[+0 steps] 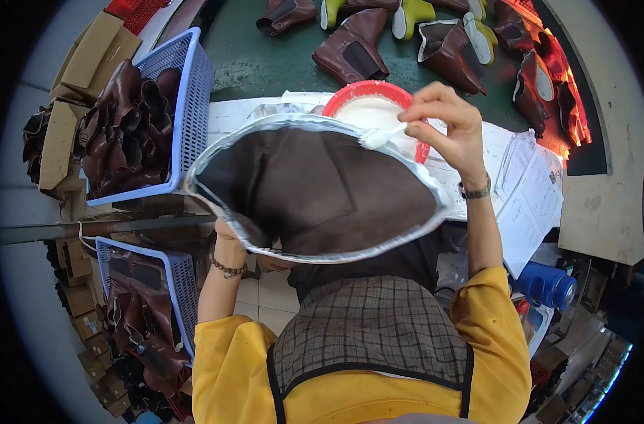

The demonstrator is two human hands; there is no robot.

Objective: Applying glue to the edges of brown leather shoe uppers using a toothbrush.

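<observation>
A dark brown boot upper (pixel 308 191) hangs in front of me, its wide opening turned toward me and a pale whitish band along its edge. My left hand (pixel 226 230) grips it from below at the left; most of the fingers are hidden behind it. Between thumb and fingers, my right hand (pixel 445 127) pinches a small white brush (pixel 375 138). The brush's head touches the upper's far rim, right of the middle. Just behind stands a red bowl (pixel 341 95) with white liquid, partly covered by the upper and my right hand.
Brown boot uppers (pixel 353 49), some beside yellow-green lasts (pixel 410 18), lie on a dark green surface (pixel 247 60). Blue crates (pixel 195 92) of uppers stand at left, near cardboard boxes (pixel 99 53). Papers (pixel 530 191) and a blue bottle (pixel 548 284) are at right.
</observation>
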